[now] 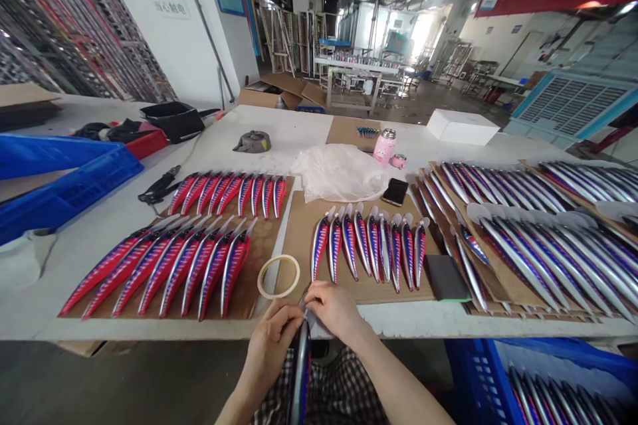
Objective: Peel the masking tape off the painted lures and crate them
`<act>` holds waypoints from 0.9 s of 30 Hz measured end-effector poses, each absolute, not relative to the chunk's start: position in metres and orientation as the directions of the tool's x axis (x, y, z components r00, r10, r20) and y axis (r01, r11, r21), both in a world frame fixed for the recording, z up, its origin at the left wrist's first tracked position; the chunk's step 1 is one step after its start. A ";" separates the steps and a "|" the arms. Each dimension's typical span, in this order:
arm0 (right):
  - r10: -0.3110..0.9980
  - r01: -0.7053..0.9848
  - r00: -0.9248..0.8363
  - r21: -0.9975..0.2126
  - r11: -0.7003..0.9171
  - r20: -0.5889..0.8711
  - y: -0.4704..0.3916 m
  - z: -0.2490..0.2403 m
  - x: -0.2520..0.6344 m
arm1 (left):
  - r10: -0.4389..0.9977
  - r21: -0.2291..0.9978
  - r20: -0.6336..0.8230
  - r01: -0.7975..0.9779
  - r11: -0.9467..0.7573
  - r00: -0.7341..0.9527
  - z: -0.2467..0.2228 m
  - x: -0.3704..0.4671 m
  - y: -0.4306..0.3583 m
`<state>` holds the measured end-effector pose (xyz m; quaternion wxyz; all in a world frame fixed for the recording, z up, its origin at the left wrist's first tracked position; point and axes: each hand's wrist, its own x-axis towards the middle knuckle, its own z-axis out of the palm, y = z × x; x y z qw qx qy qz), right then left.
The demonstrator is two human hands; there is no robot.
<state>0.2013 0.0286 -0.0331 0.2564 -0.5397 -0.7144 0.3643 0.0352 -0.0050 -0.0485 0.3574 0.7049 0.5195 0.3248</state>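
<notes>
Both my hands hold one fishing lure (300, 372) upright over my lap, just below the table's front edge. My left hand (272, 342) grips its body from the left. My right hand (333, 309) pinches its top end. A roll of tape (278, 276) lies on the table just above my hands. Painted red, blue and silver lures (366, 246) lie in a row on a cardboard sheet (304, 226) straight ahead. More red lures (164, 265) lie on cardboard to the left.
Silver lures (538, 239) cover stacked cardboard on the right. A dark sanding block (446, 277), a phone (395, 191), a plastic bag (339, 171) and a pink bottle (385, 146) sit mid-table. Blue crates stand at left (60, 176) and lower right (538, 378).
</notes>
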 end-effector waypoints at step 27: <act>0.927 0.699 -0.371 -0.673 0.242 -0.051 0.020 -0.022 0.202 | 0.979 0.851 0.005 0.513 -0.111 0.204 -0.050 0.037 -0.004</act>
